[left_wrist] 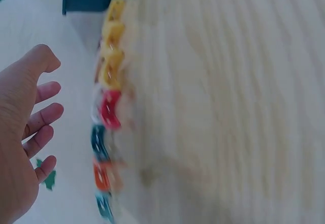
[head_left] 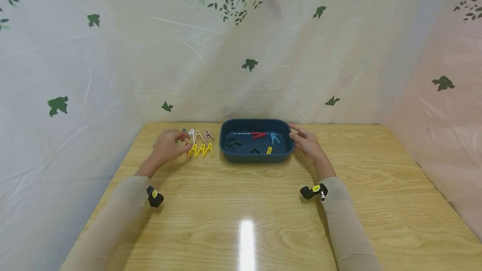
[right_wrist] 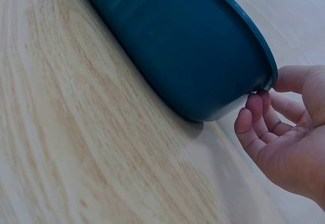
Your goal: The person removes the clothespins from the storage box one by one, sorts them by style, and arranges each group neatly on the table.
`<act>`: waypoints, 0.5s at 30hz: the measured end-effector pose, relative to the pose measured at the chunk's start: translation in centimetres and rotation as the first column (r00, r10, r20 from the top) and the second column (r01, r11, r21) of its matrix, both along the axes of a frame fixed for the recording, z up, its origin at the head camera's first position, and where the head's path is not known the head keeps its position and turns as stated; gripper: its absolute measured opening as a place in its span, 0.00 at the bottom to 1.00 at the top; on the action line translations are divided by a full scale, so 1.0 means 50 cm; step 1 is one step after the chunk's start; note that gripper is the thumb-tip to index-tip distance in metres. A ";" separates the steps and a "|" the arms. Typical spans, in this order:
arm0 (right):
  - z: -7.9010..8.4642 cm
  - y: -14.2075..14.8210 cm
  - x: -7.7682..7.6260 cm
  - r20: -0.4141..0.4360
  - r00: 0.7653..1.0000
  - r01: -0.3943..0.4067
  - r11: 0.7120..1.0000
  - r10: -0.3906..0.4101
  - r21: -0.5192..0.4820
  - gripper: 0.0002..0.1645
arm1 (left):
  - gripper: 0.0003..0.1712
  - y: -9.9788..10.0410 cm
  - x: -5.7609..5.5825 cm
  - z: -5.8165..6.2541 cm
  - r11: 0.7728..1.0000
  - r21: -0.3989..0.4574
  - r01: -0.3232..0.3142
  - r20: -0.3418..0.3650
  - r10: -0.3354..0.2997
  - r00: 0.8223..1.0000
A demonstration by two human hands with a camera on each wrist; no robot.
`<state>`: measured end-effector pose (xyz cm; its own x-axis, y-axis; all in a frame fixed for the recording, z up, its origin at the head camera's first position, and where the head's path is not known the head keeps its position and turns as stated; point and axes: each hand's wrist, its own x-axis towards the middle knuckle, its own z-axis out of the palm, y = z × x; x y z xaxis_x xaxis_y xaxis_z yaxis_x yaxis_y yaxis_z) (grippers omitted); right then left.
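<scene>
My left hand (head_left: 167, 145) is over the left part of a group of small plastic clothespins, its fingers loosely bent and nothing between them. In the left wrist view that hand (left_wrist: 20, 122) is apart from the row, where yellow clothespins (left_wrist: 112, 69), a red clothespin (left_wrist: 110, 109) and an orange one (left_wrist: 101, 176) stand. With thumb and fingertips, my right hand (head_left: 306, 141) pinches the right end of a dark blue plastic basin (head_left: 257, 158). Inside the basin lie a red clothespin (head_left: 258, 135) and a blue clothespin (head_left: 275, 138).
Dark items (head_left: 233, 143) and a small yellow piece (head_left: 269, 150) are also in the basin. Everything rests near the far edge of a wooden table (head_left: 211, 195). A pale curtain (head_left: 211, 87) with leaf prints hangs behind and at both sides.
</scene>
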<state>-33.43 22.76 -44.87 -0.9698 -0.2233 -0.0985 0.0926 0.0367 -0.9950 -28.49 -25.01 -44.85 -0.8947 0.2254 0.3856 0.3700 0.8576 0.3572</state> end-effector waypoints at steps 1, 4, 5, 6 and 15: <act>-0.004 0.001 -0.003 0.000 1.000 0.001 1.000 -0.001 -0.004 0.31 | 0.15 0.009 -0.002 0.004 1.000 0.010 0.008 0.000 -0.008 1.000; -0.017 0.005 -0.011 -0.001 1.000 0.012 1.000 -0.012 -0.011 0.31 | 0.17 0.040 -0.012 0.015 0.999 0.020 0.029 -0.010 -0.029 1.000; -0.021 0.006 -0.013 -0.004 1.000 0.015 1.000 -0.015 -0.008 0.31 | 0.17 0.051 -0.016 0.017 0.999 0.028 0.036 -0.014 -0.036 0.999; -0.025 0.006 -0.016 -0.008 1.000 0.021 1.000 -0.021 -0.006 0.31 | 0.17 0.061 -0.020 0.019 0.998 0.037 0.048 -0.020 -0.047 0.999; -0.035 0.006 -0.022 -0.033 0.999 0.023 1.000 -0.022 0.014 0.30 | 0.20 0.163 -0.047 0.046 0.989 0.067 0.130 -0.043 -0.127 0.991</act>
<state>-34.54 23.04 -46.64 -0.9773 -0.2002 -0.0698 0.0612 0.0489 -0.9969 -30.86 -16.88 -42.57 -0.8442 0.3090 0.4380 0.4903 0.7754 0.3979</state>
